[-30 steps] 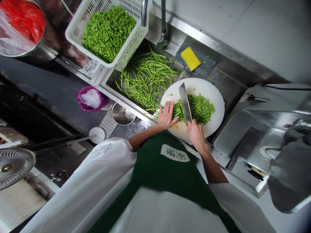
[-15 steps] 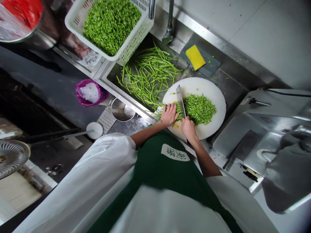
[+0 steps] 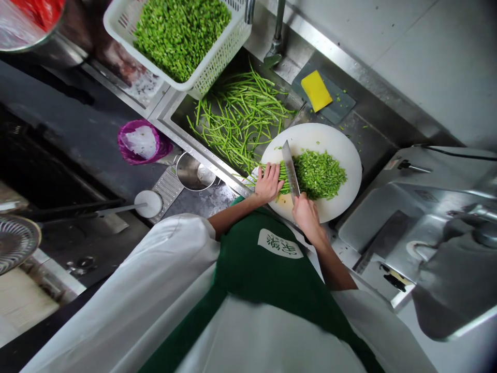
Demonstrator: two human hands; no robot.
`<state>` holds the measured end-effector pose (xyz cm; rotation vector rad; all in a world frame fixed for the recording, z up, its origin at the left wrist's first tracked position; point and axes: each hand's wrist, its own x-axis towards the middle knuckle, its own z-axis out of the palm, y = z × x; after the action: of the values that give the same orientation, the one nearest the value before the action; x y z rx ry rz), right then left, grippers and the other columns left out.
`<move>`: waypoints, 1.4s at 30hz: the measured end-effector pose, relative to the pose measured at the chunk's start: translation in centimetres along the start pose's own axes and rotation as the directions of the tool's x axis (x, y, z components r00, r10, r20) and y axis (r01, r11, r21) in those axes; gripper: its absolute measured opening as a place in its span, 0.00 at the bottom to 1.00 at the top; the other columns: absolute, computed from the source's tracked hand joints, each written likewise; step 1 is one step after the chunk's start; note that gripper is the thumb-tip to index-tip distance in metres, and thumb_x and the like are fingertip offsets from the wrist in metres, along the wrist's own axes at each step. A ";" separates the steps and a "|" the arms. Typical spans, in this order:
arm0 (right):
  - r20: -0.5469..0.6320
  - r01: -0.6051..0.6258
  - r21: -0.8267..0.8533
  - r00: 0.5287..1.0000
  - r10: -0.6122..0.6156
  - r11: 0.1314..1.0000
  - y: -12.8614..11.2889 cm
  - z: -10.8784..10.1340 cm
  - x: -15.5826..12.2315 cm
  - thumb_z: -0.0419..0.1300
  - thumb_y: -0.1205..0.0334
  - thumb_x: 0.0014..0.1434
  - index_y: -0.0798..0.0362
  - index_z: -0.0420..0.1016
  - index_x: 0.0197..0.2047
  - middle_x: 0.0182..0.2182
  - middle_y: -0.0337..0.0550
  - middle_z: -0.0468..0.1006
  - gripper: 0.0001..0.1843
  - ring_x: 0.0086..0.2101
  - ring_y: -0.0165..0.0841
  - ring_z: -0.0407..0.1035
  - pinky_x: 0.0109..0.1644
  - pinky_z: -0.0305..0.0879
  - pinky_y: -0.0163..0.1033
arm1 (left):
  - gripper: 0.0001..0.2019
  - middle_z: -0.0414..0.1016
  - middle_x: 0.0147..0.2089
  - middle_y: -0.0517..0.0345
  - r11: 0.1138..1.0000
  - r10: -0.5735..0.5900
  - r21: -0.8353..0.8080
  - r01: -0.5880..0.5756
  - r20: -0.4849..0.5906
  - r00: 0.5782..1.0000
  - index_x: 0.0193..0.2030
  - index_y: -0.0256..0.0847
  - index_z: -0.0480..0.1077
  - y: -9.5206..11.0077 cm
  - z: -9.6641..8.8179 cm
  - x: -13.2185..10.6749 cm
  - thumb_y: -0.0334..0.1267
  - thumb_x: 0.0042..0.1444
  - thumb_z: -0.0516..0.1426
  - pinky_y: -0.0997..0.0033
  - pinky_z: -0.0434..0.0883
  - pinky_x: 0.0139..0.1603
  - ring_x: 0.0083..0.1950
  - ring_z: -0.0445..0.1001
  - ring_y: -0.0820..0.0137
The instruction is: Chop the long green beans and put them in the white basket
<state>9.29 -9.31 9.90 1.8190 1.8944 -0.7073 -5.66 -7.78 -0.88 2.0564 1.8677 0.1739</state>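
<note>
A round white cutting board (image 3: 344,142) rests over the sink. My left hand (image 3: 268,182) lies across a bunch of long, thin green stalks (image 3: 283,174), holding it down at the board's left side, fingers slightly apart. In my right hand (image 3: 306,211) is the handle of a cleaver (image 3: 290,167). Its blade stands between the bunch and a heap of chopped green pieces (image 3: 320,175), a little right of my left fingertips. Whether the edge touches the board is hard to see. More uncut stalks (image 3: 243,116) lie loose in the sink, left of the board.
A white plastic basket (image 3: 202,77) full of chopped greens sits at the sink's upper left, near a tap (image 3: 275,49). Behind the board lies a yellow sponge (image 3: 316,91). On the lower left are a metal pot (image 3: 190,171) and a purple-lined bin (image 3: 128,155).
My right hand and the cleaver have shifted slightly right and toward me. My left hand still presses on the stalks, barely moved. The whole view has tilted a little.
</note>
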 end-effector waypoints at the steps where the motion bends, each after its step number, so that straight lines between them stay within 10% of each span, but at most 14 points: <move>1: -0.006 0.002 0.007 1.000 -0.002 1.000 -0.2 0.3 0.6 0.43 0.62 0.76 0.62 0.69 0.55 0.45 0.64 0.81 0.18 0.46 0.44 0.78 0.46 0.65 0.38 | 0.35 0.55 0.77 0.38 1.000 -0.002 -0.001 0.002 0.005 1.000 0.79 0.28 0.49 0.0 0.0 0.1 0.49 0.73 0.40 0.40 0.42 0.79 0.80 0.47 0.49; 13: -0.058 0.028 0.171 0.998 -0.018 0.985 1.3 1.8 4.3 0.45 0.58 0.75 0.60 0.70 0.57 0.46 0.62 0.82 0.19 0.47 0.47 0.77 0.48 0.65 0.41 | 0.59 0.47 0.78 0.28 0.971 0.061 0.217 -0.102 0.187 0.980 0.80 0.27 0.39 -0.7 -3.0 -0.3 0.66 0.56 0.59 0.37 0.47 0.75 0.77 0.48 0.34; 22: -0.045 -0.066 0.197 0.996 0.076 0.978 4.9 1.6 3.0 0.45 0.58 0.75 0.60 0.71 0.59 0.47 0.62 0.81 0.21 0.48 0.46 0.77 0.48 0.65 0.41 | 0.53 0.61 0.71 0.29 0.964 0.117 0.221 -0.149 0.153 0.981 0.80 0.27 0.39 2.5 -2.5 1.7 0.56 0.60 0.59 0.40 0.52 0.74 0.69 0.62 0.41; 32: -0.092 -0.039 0.069 0.995 0.045 0.997 2.9 -1.6 -0.6 0.42 0.58 0.76 0.61 0.68 0.60 0.44 0.62 0.82 0.21 0.45 0.45 0.78 0.48 0.66 0.41 | 0.38 0.44 0.81 0.36 0.999 0.000 0.033 0.000 -0.010 1.000 0.79 0.30 0.45 1.1 -2.0 0.9 0.55 0.71 0.41 0.42 0.47 0.77 0.81 0.43 0.47; 42: -0.024 -0.021 0.051 0.999 0.022 0.998 1.5 -0.5 2.1 0.44 0.61 0.75 0.63 0.68 0.57 0.46 0.65 0.81 0.18 0.47 0.46 0.78 0.49 0.66 0.41 | 0.36 0.58 0.76 0.37 1.000 -0.015 0.008 0.015 0.016 1.000 0.79 0.29 0.48 2.3 0.7 1.5 0.50 0.71 0.41 0.42 0.49 0.77 0.78 0.54 0.48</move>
<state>10.73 -7.38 8.87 1.8843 1.8860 -0.7355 -3.09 -6.61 -0.95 2.0429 1.8766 0.1460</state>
